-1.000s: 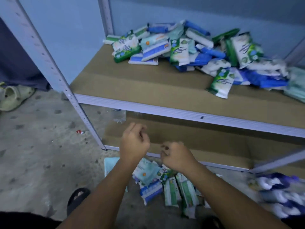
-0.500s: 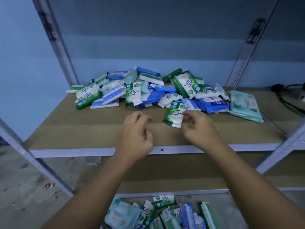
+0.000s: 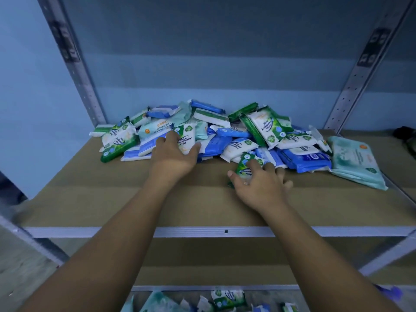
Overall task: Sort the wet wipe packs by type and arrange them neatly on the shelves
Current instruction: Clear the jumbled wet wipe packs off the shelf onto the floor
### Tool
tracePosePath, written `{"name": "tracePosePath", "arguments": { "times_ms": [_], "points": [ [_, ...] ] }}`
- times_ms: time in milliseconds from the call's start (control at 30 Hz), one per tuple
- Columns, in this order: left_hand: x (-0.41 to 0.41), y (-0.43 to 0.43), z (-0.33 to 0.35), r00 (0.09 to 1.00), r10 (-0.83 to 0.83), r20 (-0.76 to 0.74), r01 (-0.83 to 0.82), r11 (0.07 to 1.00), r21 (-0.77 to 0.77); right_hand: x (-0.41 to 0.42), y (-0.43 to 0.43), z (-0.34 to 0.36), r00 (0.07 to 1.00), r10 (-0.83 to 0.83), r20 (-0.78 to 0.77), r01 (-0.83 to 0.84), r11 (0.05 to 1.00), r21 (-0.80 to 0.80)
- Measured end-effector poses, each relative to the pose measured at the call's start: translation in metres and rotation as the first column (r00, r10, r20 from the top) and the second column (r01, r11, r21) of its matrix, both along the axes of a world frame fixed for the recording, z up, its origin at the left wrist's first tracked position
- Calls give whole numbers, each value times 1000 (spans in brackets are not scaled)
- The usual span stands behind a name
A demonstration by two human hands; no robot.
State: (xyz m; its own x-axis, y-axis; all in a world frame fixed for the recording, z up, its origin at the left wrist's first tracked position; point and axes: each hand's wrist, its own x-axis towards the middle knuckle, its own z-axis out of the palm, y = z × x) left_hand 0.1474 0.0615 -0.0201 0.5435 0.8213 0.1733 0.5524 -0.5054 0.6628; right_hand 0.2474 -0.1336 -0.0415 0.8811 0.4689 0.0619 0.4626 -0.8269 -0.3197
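From the head camera, a heap of wet wipe packs [image 3: 225, 134] lies across the far middle of a brown shelf board [image 3: 112, 199]: green and white ones, blue ones and pale teal ones, all jumbled together. The left hand [image 3: 173, 154] reaches into the near left part of the heap and holds a white and green pack [image 3: 188, 139] marked "Pine Antibacterial Wipes", with the thumb on its right edge and the fingers round its left side. The right hand [image 3: 261, 183] is at the near edge of the heap, over a small green pack [image 3: 245, 166] that lies on the board. Its thumb is against the pack's near left edge and its fingers are curled over the top, so it has the pack in a narrow pinch. A large pale teal pack [image 3: 355, 161] lies flat at the right end of the heap. The grey front rail [image 3: 225, 231] runs along the board's near edge, and slotted metal uprights [image 3: 351, 86] rise at the far corners against a blue wall [image 3: 202, 64]. Below, at the near bottom of the view, more packs [image 3: 225, 298] lie on a lower level.
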Motion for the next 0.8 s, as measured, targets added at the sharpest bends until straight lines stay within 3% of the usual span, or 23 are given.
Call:
{"name": "tracePosePath", "arguments": {
  "times_ms": [300, 400, 500, 633, 800],
  "points": [
    [-19, 29, 5, 990, -117, -74, 112, 991, -74, 0, 19, 5, 986, -97, -135, 112, 988, 108],
    [-32, 39, 9, 984, -163, -79, 157, 985, -77, 0, 21, 8, 973, -128, -190, 175, 952, 253],
    [-37, 51, 13, 982, -162, -93, 158, 986, -53, -1, 26, 20, 957, -125, -262, 242, 841, 483],
    [-43, 71, 18, 995, -96, -4, 96, 995, 19, -6, 42, 38, 973, 19, -231, 149, 712, 686],
    [-50, 109, 22, 994, -54, 94, 46, 995, 92, 2, 85, 60, 973, 197, -118, -60, 713, 699]
  ]
}}
